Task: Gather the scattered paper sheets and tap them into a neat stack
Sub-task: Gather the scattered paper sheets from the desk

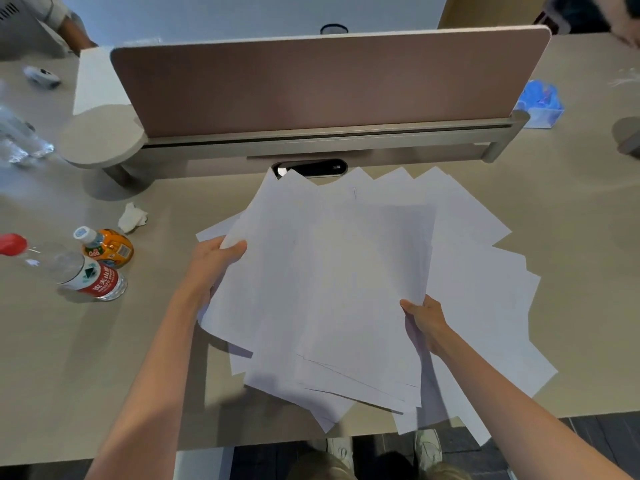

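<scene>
The left hand (211, 261) grips the left edge of the paper sheets (332, 282), thumb curled over the top. The right hand (424, 320) pinches the lower right side of the upper bunch, thumb on top. The sheets are fanned unevenly across the middle of the beige desk (69, 358), some lifted, others flat beneath, a few overhanging the near edge. Toward the left edge stand a water bottle (79, 271) with a red label and a small orange bottle (109, 247), with a crumpled tissue (131, 218) just behind. A pinkish divider panel (329, 84) runs along the far edge, with a blue packet (540, 102) at its right end. Below the near edge, dark floor and pale shoes (427, 448) show.
</scene>
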A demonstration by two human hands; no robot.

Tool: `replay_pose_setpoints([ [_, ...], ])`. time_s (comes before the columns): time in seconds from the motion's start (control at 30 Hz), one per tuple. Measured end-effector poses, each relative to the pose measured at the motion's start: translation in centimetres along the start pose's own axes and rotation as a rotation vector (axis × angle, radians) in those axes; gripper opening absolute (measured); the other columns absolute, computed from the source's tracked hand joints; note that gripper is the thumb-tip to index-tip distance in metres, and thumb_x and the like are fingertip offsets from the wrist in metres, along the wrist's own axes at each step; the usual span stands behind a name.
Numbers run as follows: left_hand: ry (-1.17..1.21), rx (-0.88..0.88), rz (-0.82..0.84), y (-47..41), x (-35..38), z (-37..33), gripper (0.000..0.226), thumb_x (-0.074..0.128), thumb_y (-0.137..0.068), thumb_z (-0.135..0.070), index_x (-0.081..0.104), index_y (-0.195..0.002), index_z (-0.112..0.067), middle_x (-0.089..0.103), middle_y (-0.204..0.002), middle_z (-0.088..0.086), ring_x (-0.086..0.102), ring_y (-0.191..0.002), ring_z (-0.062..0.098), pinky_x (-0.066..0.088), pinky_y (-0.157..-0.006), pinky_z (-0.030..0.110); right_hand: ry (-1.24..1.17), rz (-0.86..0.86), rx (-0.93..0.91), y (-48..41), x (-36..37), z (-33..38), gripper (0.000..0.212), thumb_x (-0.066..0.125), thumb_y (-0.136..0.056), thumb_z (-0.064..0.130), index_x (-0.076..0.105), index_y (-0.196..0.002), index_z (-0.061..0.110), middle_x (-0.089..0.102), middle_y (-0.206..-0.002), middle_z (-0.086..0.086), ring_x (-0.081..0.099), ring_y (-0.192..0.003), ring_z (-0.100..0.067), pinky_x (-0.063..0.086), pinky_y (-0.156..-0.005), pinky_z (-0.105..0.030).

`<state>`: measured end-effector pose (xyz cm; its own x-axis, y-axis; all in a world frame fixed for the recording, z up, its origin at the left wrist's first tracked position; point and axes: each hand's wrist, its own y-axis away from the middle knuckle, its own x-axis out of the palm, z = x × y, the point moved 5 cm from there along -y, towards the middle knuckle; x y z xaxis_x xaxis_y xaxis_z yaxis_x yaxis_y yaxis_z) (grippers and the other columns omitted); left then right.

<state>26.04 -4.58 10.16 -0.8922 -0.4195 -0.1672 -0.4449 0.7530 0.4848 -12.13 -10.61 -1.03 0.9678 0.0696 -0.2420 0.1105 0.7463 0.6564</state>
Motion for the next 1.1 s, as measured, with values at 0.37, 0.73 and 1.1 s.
replay_pose_setpoints([
  [0.37,-0.043,0.224,-0.023,3.2,0.9,-9.8,0.020,0.061,-0.094,-0.021,0.068,-0.104,-0.005,0.074,-0.096,0.007,0.071,-0.073,0.017,0.057,-0.059,0.028,-0.125,0.008,0.079,0.6,0.5,-0.5,0.026,0.053,-0.090,-0.007,0.055,-0.115,-0.015,0.054,-0.099,-0.012,0.049,-0.092,-0.025,0.043,-0.077,-0.033],
  [0.73,0.099,0.075,0.038,1.6,5.2,-2.7,0.020,0.063,-0.094,-0.022,0.068,-0.111,-0.013,0.075,-0.100,0.004,0.074,-0.084,0.020,0.058,-0.065,0.030,-0.348,0.088,0.050,-1.3,0.9,-2.8,0.025,0.068,-0.086,0.036,0.048,-0.091,0.022,0.060,-0.094,0.007,0.058,-0.094,-0.007,0.025,-0.117,-0.048],
  [1.1,-0.077,-0.134,0.057,-1.8,10.4,12.6,0.046,0.068,-0.084,-0.037,0.062,-0.125,-0.015,0.066,-0.124,0.000,0.062,-0.115,0.020,0.046,-0.104,0.045,-0.507,0.113,0.107,0.0,1.0,-2.1,0.053,0.053,-0.093,0.048,0.049,-0.136,0.018,0.018,-0.160,-0.002,0.012,-0.148,-0.017,0.005,-0.121,-0.044],
])
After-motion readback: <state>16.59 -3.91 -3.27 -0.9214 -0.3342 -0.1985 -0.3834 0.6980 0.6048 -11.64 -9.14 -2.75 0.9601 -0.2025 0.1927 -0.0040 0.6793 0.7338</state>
